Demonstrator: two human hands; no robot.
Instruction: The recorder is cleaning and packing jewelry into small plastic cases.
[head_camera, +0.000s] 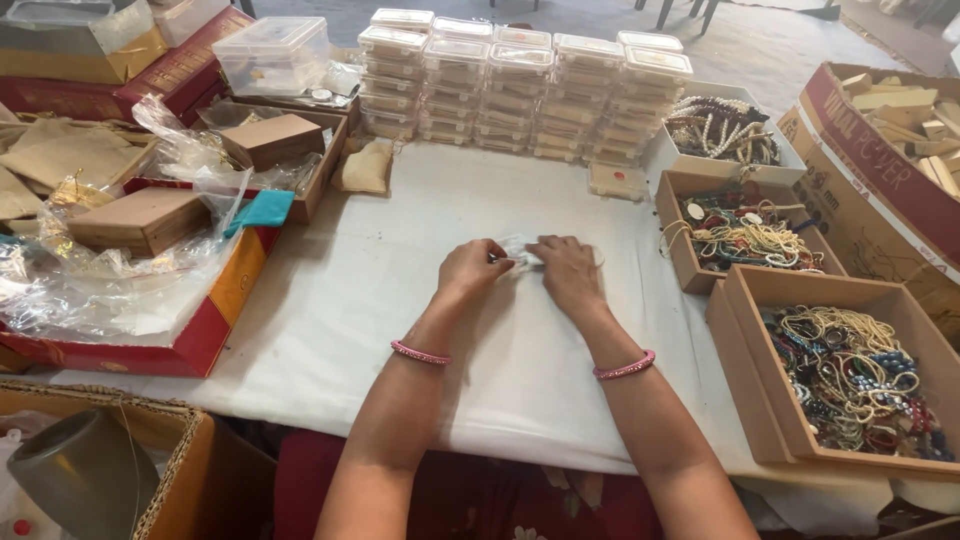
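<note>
We hold a small clear plastic pouch (520, 250) between both hands, in the middle of the white cloth (400, 300) that covers the table. Our left hand (472, 268) has its fingers curled and pinched on the left end of the pouch, and our right hand (568, 270) is closed the same way on the right end. What is inside the pouch, we cannot tell, because the fingers hide most of it. Each wrist carries a pink bangle (420, 353).

Behind the hands stands a row of stacked clear plastic boxes (520, 90). To the right lie open cardboard trays (745, 330) filled with bead necklaces and bracelets (850, 375). To the left we see a red box (205, 335) with crumpled clear plastic wrap (110, 280) and small brown boxes (140, 218).
</note>
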